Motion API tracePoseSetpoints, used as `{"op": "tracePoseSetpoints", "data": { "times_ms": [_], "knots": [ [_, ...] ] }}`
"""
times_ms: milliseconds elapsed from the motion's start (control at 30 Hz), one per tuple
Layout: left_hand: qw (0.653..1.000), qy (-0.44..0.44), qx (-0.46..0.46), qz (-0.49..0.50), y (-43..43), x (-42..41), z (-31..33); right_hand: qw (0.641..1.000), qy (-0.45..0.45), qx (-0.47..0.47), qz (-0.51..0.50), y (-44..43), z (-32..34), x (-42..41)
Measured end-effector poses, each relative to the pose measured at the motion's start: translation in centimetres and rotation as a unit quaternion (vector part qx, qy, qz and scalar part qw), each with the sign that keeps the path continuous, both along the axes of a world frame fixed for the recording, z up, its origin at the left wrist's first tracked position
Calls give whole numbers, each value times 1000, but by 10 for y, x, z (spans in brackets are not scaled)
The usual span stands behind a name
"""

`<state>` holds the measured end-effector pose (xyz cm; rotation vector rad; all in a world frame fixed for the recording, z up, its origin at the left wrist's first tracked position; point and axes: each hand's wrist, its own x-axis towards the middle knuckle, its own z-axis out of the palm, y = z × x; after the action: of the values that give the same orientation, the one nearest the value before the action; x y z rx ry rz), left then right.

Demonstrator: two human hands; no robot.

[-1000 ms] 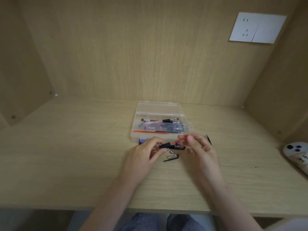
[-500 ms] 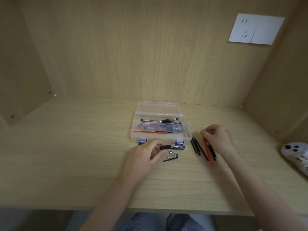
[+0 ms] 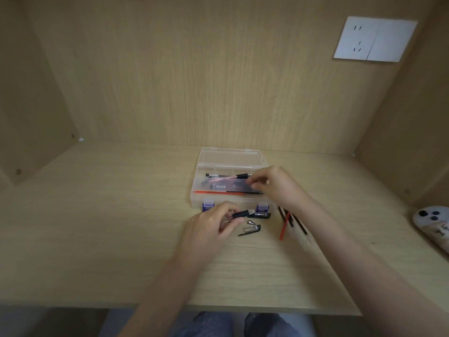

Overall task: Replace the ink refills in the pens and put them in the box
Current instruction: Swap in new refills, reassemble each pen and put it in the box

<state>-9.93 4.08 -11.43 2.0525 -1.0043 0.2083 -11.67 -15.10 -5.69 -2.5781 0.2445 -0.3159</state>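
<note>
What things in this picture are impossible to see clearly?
Head view:
1. Right hand: curled fingers over the box hide whether it pinches anything.
2. Pen barrel: mostly covered by the left hand gripping it.
3. White object: cut off by the right edge.

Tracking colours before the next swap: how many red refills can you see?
2. One red refill lies inside the box along its front wall; the other lies on the desk beside black refills, right of the box. The right hand may hide more.

Left hand [image 3: 211, 223] pinching, right hand [image 3: 275, 184] extended forward; fingers curled
</note>
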Motion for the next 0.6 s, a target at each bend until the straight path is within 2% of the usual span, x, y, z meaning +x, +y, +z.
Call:
{"op": "tracePoseSetpoints", "data": {
  "times_ms": [133, 267, 600],
  "knots": [
    [1000, 0, -13, 11, -1, 0, -2, 988, 84, -119, 58, 14, -7, 34],
    [1000, -6, -13, 10, 0, 1, -3, 967, 115, -223, 43, 18, -15, 47],
    [1000, -8, -16, 3, 0, 3, -5, 945, 108, -305, 37, 19, -10, 46]
  ]
}}
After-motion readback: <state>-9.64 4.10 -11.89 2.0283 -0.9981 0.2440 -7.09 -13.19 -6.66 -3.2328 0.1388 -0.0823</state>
